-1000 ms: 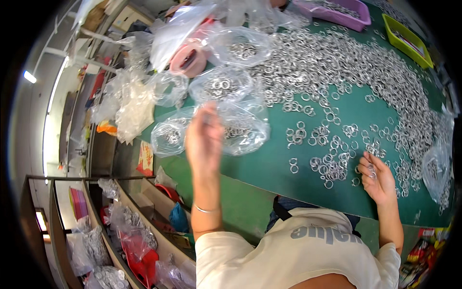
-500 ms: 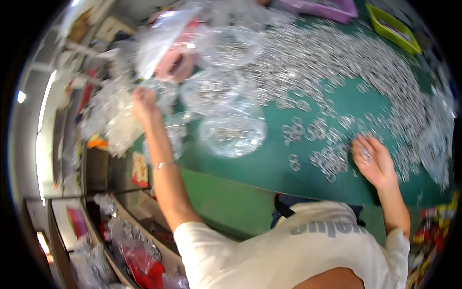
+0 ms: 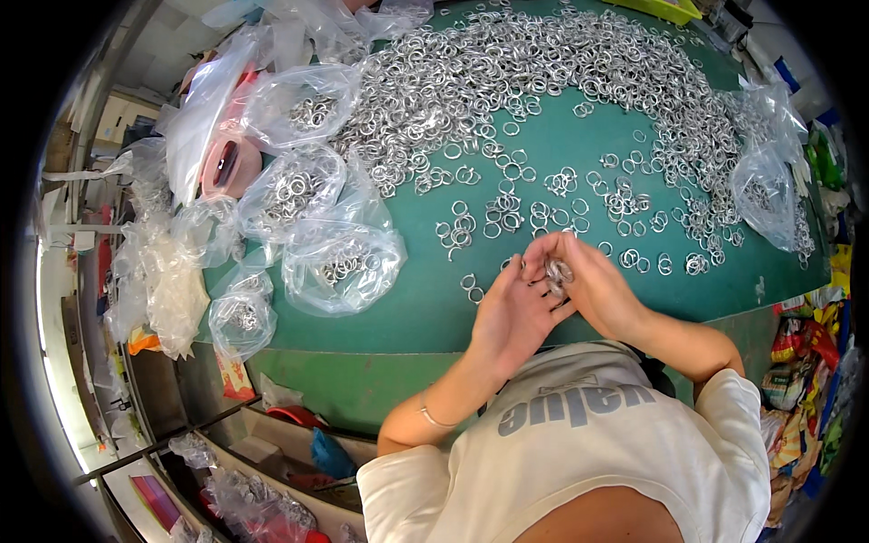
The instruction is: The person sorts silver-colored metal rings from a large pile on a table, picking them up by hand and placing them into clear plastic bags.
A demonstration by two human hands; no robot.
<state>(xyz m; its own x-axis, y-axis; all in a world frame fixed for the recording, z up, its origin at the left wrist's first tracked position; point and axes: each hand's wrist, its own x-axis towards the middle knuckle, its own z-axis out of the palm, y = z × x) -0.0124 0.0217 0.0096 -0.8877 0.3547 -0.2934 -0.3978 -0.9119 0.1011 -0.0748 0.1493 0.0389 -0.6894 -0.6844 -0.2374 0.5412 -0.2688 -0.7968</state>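
My left hand (image 3: 512,312) and my right hand (image 3: 590,281) meet over the near edge of the green table (image 3: 425,312). Between their fingers sits a small bunch of silver metal rings (image 3: 557,271), held by both hands. Small clusters of the same rings (image 3: 502,217) lie on the table just beyond my fingers. A wide heap of rings (image 3: 507,68) spreads across the far side of the table.
Clear plastic bags with rings (image 3: 339,258) lie left of my hands, with more bags (image 3: 299,109) and a pink tape roll (image 3: 222,167) behind them. Another clear bag (image 3: 765,185) sits at the right. Shelves with bagged goods (image 3: 253,498) stand at lower left.
My left hand has come back from the bags at the far left to the middle, joining my right hand. The right hand has lifted off the table with rings in it.
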